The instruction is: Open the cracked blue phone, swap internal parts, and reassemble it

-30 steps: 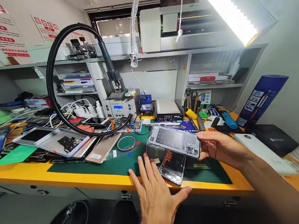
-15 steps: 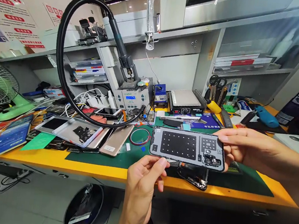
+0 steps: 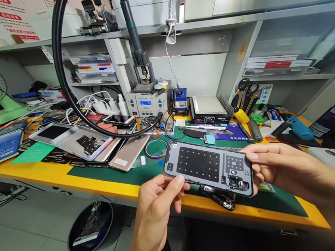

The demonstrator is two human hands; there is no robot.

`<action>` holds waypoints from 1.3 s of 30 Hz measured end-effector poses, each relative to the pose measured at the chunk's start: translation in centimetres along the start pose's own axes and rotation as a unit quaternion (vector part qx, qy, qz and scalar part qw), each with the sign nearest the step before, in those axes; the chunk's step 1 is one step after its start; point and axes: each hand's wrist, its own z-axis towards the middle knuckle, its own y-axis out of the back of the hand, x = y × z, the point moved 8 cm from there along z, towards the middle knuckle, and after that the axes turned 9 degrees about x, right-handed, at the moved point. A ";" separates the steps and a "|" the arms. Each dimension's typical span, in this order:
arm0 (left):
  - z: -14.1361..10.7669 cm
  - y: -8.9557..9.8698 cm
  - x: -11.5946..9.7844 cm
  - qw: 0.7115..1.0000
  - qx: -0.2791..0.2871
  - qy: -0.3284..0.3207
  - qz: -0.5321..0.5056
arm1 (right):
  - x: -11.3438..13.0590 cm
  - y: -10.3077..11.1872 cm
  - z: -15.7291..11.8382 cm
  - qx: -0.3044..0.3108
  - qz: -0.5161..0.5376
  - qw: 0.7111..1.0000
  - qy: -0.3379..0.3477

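A phone back cover [image 3: 172, 152], its grey inner side with black pads facing me, is held up over the front of the bench. My right hand [image 3: 275, 165] grips its right end, thumb along the top corner, by the camera opening. At its lower left edge my left hand [image 3: 159, 206] pinches the rim between thumb and fingers. Below and partly behind the cover lies a dark opened phone body [image 3: 219, 198] on the green mat [image 3: 130, 180]; much of it is hidden.
Left of the mat are stacked phone parts and a white tray [image 3: 74, 138]. A hot air station [image 3: 145, 103] with a looping black hose [image 3: 56, 38] stands behind, beside a heating plate [image 3: 208, 106]. A black bin [image 3: 90, 230] stands on the floor below.
The camera view has shifted slightly. Both hands still hold the back cover, which has tilted a little, its right end slightly lower. Nothing has been let go.
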 end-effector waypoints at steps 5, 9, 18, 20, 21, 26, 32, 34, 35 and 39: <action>0.1 0.4 0.1 1.000 -0.012 -0.008 -0.011 | 0.0 -0.5 0.6 0.017 -0.002 1.000 -0.007; 0.2 0.1 0.4 0.997 -0.016 -0.011 -0.069 | -0.3 -0.9 0.9 0.017 -0.002 1.000 -0.013; -0.1 -1.5 0.2 0.983 0.032 0.026 -0.177 | -0.6 -1.3 0.5 0.012 -0.007 0.999 -0.029; -0.2 -1.0 0.1 0.988 0.014 0.006 -0.157 | -0.6 -1.3 0.4 0.013 -0.006 0.999 -0.032; -0.2 -0.7 0.1 0.990 0.003 -0.004 -0.142 | -0.7 -1.3 0.4 0.014 -0.004 0.999 -0.032; -0.2 0.0 0.6 0.996 -0.024 -0.023 -0.078 | -0.8 -1.5 0.5 0.010 0.008 1.000 -0.029; -0.7 -0.9 0.2 0.996 -0.002 -0.034 -0.087 | -0.8 -1.9 0.4 -0.005 0.020 1.000 -0.004; -0.9 -1.3 0.2 0.996 0.000 -0.034 -0.079 | -0.7 -2.0 0.4 -0.007 0.024 1.000 0.005; -1.0 -1.4 0.3 0.997 -0.007 -0.033 -0.068 | -0.8 -2.0 0.5 -0.006 0.025 1.000 0.006; -1.0 -1.0 0.9 0.997 -0.065 -0.034 0.008 | -0.9 -2.4 0.7 0.011 0.022 1.000 0.005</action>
